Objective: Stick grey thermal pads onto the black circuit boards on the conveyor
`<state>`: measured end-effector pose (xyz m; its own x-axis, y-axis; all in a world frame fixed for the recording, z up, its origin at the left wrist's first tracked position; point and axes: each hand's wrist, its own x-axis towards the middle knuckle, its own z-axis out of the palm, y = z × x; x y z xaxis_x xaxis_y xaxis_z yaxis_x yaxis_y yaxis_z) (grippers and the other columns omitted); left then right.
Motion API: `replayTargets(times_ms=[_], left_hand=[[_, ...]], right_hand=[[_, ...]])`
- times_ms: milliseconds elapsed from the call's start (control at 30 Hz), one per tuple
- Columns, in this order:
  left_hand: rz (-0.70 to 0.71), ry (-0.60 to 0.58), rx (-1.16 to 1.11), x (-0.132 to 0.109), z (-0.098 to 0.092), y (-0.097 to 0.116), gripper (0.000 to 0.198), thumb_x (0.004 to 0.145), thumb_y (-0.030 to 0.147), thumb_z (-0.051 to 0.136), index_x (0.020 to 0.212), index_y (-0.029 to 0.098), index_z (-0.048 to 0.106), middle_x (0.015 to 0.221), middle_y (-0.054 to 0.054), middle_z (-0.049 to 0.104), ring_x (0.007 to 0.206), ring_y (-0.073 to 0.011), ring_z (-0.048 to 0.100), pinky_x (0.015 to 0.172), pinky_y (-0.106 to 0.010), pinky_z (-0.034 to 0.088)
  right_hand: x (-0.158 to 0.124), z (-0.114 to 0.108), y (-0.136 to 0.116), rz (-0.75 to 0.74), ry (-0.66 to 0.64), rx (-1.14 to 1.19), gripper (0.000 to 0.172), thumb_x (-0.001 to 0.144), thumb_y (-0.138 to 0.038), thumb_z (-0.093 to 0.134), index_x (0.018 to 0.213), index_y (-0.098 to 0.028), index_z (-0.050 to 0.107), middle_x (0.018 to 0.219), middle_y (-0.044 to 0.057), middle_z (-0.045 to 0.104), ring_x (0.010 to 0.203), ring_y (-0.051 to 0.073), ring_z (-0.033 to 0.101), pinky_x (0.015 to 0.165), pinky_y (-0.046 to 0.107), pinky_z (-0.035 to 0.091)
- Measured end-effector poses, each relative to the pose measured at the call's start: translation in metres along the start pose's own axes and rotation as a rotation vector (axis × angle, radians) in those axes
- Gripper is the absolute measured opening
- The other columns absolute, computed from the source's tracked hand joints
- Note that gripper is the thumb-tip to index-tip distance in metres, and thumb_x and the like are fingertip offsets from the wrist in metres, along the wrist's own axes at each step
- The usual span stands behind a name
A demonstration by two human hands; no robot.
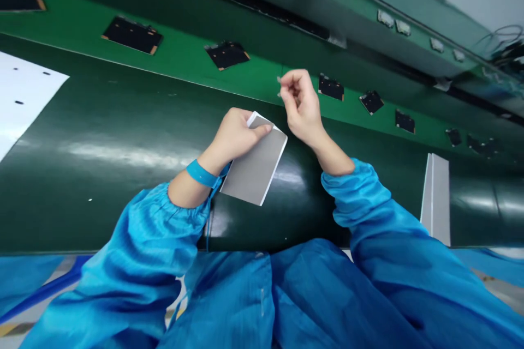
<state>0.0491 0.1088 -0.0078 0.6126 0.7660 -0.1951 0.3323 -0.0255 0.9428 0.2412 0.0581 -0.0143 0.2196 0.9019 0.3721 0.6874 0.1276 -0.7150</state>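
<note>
Grey sheets (256, 169) lay tilted over a dark green table (123, 120), gripped between the thumb and fingers of the left hand (235, 135). Beside it, the right hand (302, 106) pinched a small translucent piece (279, 80) at its fingertips, near black boards (227, 55) on a bright green strip (182, 54).

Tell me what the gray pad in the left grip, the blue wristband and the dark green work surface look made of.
Gray pad: probably paper or card, matte; flat face, thin white edges.
Blue wristband: perhaps plastic or woven fabric, smooth; the look leaves it open.
Dark green work surface: likely rubber or vinyl, glossy; bright reflections streak it.
</note>
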Motion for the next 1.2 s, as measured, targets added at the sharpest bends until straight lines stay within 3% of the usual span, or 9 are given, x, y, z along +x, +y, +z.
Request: replayTargets(times_ms=[100, 200, 333, 600, 1033, 1200], left_hand=[[0.047, -0.086, -0.008, -0.001, -0.001, 0.000, 0.031, 0.078, 0.044, 0.077, 0.069, 0.015, 0.069, 0.070, -0.004, 0.066, 0.067, -0.0175, 0.056, 0.061, -0.029, 0.042], [0.068, -0.146, -0.003, -0.001, -0.003, -0.001, 0.035, 0.079, 0.049, 0.076, 0.069, 0.016, 0.069, 0.072, -0.004, 0.068, 0.067, -0.0179, 0.056, 0.061, -0.029, 0.040], [0.046, -0.183, -0.009, -0.002, -0.006, -0.001, 0.033, 0.079, 0.048, 0.075, 0.072, 0.016, 0.071, 0.073, -0.005, 0.070, 0.070, -0.0195, 0.060, 0.061, -0.029, 0.041], [0.062, -0.179, -0.018, -0.004, -0.002, 0.000, 0.029, 0.081, 0.044, 0.074, 0.069, 0.018, 0.070, 0.071, -0.005, 0.068, 0.068, -0.0195, 0.059, 0.058, -0.030, 0.039], [0.044, -0.176, -0.010, -0.004, -0.002, 0.001, 0.027, 0.082, 0.042, 0.074, 0.071, 0.017, 0.072, 0.073, -0.006, 0.070, 0.069, -0.0218, 0.063, 0.061, -0.032, 0.042], [0.031, -0.176, 0.003, -0.005, -0.002, 0.002, 0.027, 0.081, 0.042, 0.074, 0.071, 0.017, 0.072, 0.071, -0.005, 0.069, 0.068, -0.0208, 0.062, 0.060, -0.031, 0.041]], right_hand=[[0.058, 0.015, 0.000, -0.027, -0.146, -0.007, 0.026, 0.107, -0.051, 0.063, 0.120, -0.030, 0.055, 0.109, 0.008, 0.063, 0.103, 0.026, 0.063, 0.096, 0.041, 0.057], [0.110, 0.040, -0.003, -0.045, -0.317, 0.004, 0.021, 0.101, -0.037, 0.071, 0.111, -0.030, 0.054, 0.099, 0.003, 0.065, 0.098, 0.023, 0.064, 0.094, 0.037, 0.055], [0.143, 0.063, -0.001, -0.019, -0.530, -0.022, 0.023, 0.093, -0.019, 0.068, 0.105, -0.030, 0.052, 0.083, -0.003, 0.061, 0.090, 0.020, 0.063, 0.090, 0.033, 0.053], [0.145, 0.057, 0.021, -0.072, -0.631, -0.091, 0.032, 0.085, -0.008, 0.067, 0.104, -0.030, 0.052, 0.081, -0.004, 0.062, 0.090, 0.021, 0.064, 0.099, 0.037, 0.051], [0.140, 0.034, 0.029, -0.028, -0.653, -0.103, 0.027, 0.085, -0.013, 0.072, 0.097, -0.030, 0.054, 0.080, -0.003, 0.063, 0.090, 0.022, 0.061, 0.106, 0.046, 0.050], [0.138, 0.028, 0.040, -0.082, -0.656, -0.123, 0.027, 0.086, -0.014, 0.074, 0.100, -0.029, 0.055, 0.080, -0.002, 0.062, 0.087, 0.022, 0.060, 0.104, 0.045, 0.052]])
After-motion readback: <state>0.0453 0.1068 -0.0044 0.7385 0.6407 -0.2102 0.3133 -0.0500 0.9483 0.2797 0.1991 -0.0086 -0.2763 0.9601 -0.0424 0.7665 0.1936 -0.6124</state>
